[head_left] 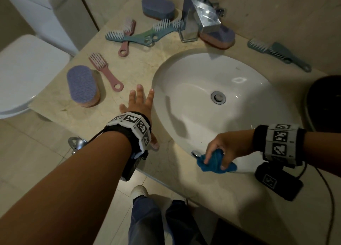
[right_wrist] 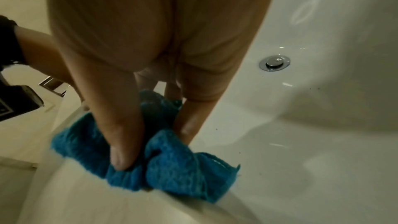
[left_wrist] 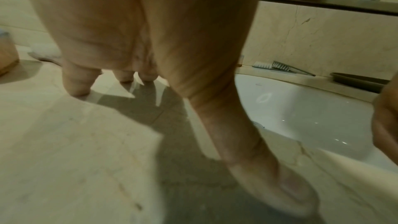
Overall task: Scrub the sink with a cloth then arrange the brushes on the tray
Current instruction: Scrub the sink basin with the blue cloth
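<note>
- Fingers (right_wrist: 120,156) of the right hand (head_left: 224,148) curl down into a bunched blue cloth (right_wrist: 163,164), thumb one side, fingertips the other, pinching it against the near rim of the sink (head_left: 193,74).
- Cloth looks soft, limp and probably damp; it should crumple to any shape and weigh almost nothing, so a gathered wad under the fingertips seems the best hold for scrubbing.
- Left hand (head_left: 138,104) is spread flat, fingers straight, holding nothing; whether it touches the desk (head_left: 140,63) beside the basin, I cannot tell.
- Basin is glossy and likely slick; small dark specks show near the cloth, so scrubbing appears unfinished.
- Brushes lie scattered on the desk: a pink brush (head_left: 106,72), a purple block brush (head_left: 83,86), a crossed pile of handled ones (head_left: 140,35), and a grey brush (head_left: 276,53) on the far right.
- They look stiff, light plastic; the handles are the obvious grip.
- Dark tray (left_wrist: 357,81) sits at the far desk edge, with no brush in the part that shows.
</note>
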`<state>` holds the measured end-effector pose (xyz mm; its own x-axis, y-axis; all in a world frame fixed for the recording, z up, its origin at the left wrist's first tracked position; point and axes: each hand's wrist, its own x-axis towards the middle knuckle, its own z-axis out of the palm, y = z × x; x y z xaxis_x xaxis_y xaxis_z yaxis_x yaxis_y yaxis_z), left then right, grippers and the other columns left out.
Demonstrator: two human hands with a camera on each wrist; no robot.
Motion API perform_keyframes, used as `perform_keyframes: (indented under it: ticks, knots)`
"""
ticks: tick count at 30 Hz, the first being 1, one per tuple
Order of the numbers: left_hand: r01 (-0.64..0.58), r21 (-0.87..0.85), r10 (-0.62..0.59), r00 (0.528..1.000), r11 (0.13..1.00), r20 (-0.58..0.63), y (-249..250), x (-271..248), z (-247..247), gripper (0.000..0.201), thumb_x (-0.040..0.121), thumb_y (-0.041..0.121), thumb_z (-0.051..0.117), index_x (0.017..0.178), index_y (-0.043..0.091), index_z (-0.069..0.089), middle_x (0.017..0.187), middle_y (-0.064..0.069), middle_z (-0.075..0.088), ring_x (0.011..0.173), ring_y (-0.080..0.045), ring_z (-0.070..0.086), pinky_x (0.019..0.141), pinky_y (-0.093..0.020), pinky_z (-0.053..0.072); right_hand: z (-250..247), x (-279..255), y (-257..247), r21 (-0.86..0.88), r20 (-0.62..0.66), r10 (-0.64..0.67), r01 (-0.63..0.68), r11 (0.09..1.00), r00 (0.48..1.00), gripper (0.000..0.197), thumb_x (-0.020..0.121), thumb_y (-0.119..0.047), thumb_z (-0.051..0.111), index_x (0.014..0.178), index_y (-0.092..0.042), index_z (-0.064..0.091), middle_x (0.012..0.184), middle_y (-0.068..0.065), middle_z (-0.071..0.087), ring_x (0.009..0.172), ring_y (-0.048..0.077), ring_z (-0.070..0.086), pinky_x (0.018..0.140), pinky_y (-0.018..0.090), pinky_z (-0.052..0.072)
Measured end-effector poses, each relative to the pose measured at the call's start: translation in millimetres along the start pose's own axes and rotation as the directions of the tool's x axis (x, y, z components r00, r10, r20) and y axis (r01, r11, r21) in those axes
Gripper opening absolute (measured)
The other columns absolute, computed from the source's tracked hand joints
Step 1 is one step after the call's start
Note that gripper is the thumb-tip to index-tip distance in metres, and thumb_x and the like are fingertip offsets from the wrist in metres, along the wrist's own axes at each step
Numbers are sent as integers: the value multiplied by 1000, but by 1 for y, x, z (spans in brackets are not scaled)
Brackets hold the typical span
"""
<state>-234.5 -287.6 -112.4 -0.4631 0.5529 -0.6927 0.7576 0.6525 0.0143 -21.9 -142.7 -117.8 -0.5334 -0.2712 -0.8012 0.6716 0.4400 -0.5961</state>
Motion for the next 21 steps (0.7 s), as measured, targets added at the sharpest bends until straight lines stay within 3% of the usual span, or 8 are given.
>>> perform_keyframes:
  ticks: [2, 4, 7, 10, 13, 16, 19, 21]
  knots:
    - [7, 16, -7, 1000, 1000, 7, 1, 0, -1, 163, 38, 44, 92, 141, 26, -33, 148, -10, -39, 143, -32, -23, 115, -59, 9, 0, -1, -2, -6, 3, 13, -13, 1000, 1000, 42, 72, 4, 73, 98, -28, 65, 98, -8, 63, 79, -6, 60, 76, 10, 47]
    - [10, 22, -10, 1000, 1000, 8, 2, 0, -2, 162, 39, 44, 92, 141, 25, -34, 149, -10, -38, 143, -32, -22, 115, -59, 10, 0, 8, -10, -45, -93, -18, 14, 999, 995, 40, 73, 1, 74, 103, -24, 66, 95, -13, 64, 74, -12, 59, 74, 5, 45]
    - [15, 38, -14, 1000, 999, -2, 3, -2, -2, 161, 40, 47, 91, 141, 24, -32, 150, -11, -36, 144, -32, -20, 115, -58, 12, -1, 25, -28, 26, -259, -83, 93, 995, 962, 45, 77, -3, 72, 118, -21, 64, 98, -7, 66, 79, -5, 61, 80, 9, 49]
    - [12, 48, -12, 1000, 999, -6, 4, -2, -1, 161, 40, 48, 91, 142, 23, -31, 150, -12, -35, 144, -33, -19, 114, -59, 13, 1, 28, -33, 45, -278, -82, 98, 994, 957, 44, 79, -3, 70, 118, -22, 63, 94, -10, 65, 81, 1, 60, 76, 8, 49]
    - [-15, 26, 15, 1000, 1000, 1, 2, -3, -2, 161, 39, 49, 90, 143, 24, -31, 150, -11, -37, 143, -33, -21, 115, -60, 11, 9, 16, -23, -1, -235, -18, 18, 1000, 972, 38, 77, 6, 65, 97, -26, 65, 92, -6, 62, 77, 3, 57, 71, 8, 46]
    - [-41, 15, 41, 999, 999, -3, -3, -7, -2, 160, 41, 51, 89, 142, 22, -31, 149, -11, -37, 142, -33, -23, 115, -59, 8, 14, -4, -11, 29, -169, 109, -105, 994, 980, 46, 72, 19, 53, 81, -24, 63, 85, 3, 62, 67, 5, 57, 58, 12, 47]
    - [-55, 21, 55, 998, 998, -17, -4, -8, -1, 159, 42, 52, 89, 143, 21, -29, 151, -11, -35, 143, -32, -22, 115, -58, 10, 11, -17, -2, 48, -125, 249, -245, 968, 960, 46, 71, 23, 41, 80, -16, 64, 74, 8, 62, 60, 16, 57, 52, 19, 48]
    - [-60, 15, 61, 998, 998, -26, -5, -7, 0, 158, 42, 52, 89, 143, 21, -29, 151, -10, -34, 143, -32, -21, 115, -59, 10, 3, -14, 0, -1, -209, 300, -307, 952, 931, 43, 74, 19, 44, 92, -14, 65, 79, 2, 62, 69, 15, 56, 60, 19, 47]
